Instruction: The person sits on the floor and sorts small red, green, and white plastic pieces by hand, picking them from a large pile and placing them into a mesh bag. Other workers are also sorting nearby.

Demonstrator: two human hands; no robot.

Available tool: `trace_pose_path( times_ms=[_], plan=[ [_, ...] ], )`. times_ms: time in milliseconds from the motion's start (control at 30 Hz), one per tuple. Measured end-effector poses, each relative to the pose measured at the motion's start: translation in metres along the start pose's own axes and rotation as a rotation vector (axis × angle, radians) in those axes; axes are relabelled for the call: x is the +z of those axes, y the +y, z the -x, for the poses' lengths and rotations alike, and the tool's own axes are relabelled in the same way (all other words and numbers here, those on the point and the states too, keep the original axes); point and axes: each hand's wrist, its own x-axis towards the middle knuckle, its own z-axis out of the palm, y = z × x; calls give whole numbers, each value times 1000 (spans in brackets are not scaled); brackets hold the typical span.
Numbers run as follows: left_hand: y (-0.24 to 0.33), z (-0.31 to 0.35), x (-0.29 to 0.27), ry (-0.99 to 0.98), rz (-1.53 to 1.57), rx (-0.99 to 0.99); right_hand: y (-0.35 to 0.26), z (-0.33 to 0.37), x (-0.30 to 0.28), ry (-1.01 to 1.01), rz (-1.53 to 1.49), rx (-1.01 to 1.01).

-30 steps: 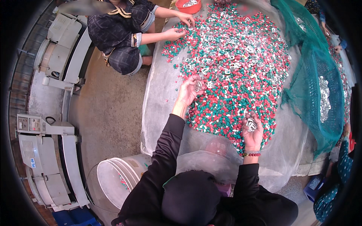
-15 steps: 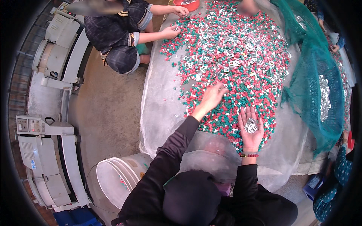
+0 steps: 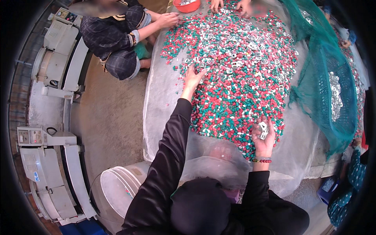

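1. The person's left hand [image 3: 192, 80] reaches to the near-left edge of a broad heap of small red, green and white angular chips [image 3: 235, 102]; its thumb and forefinger stand apart, beside loose pieces, and whether they touch one cannot be made out.
2. The right hand [image 3: 264, 145] is turned palm up over the near-right part of the heap, its fingers curled around several flat silver metal buckles [image 3: 264, 131].
3. A bracelet of red beads [image 3: 261, 160] circles the right wrist, just below the black sleeve's end.
4. More silver frame-shaped pieces [image 3: 253, 46] lie scattered over the chips, mostly across the far half.
5. A translucent plastic sheet [image 3: 157, 102] spreads beneath the heap.
6. To the right, green netting [image 3: 309, 93] drapes around a blue plastic basket [image 3: 351, 114], with silver pieces inside.
7. At the far left corner of the heap stands a round orange-red bowl [image 3: 187, 7], near the hands of a co-worker in dark checked clothing [image 3: 106, 37].
8. A white plastic bucket [image 3: 113, 187] stands on the floor, left of the person.
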Motion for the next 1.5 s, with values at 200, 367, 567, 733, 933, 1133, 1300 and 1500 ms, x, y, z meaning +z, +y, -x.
trace_pose_path(
  times_ms=[200,367,567,733,933,1133,1300,1500],
  plan=[
    [-23,21,39,-110,30,208,-7,20,5,16,83,-73],
    [-1,78,34,-454,222,322,3,18,6,24,115,-69],
    [46,136,30,-943,572,27,13,12,18,-39,176,-55],
    [68,149,3,-1151,1014,-232,-2,13,20,-88,199,-87],
    [76,146,-17,-1048,324,223,-11,16,22,0,333,-148],
    [73,146,-23,-869,234,286,-4,18,29,-34,550,-184],
    [62,137,-32,-745,709,11,3,21,32,-35,536,-156],
    [57,149,-24,-752,855,-159,36,18,34,-48,728,-29]
  ],
)
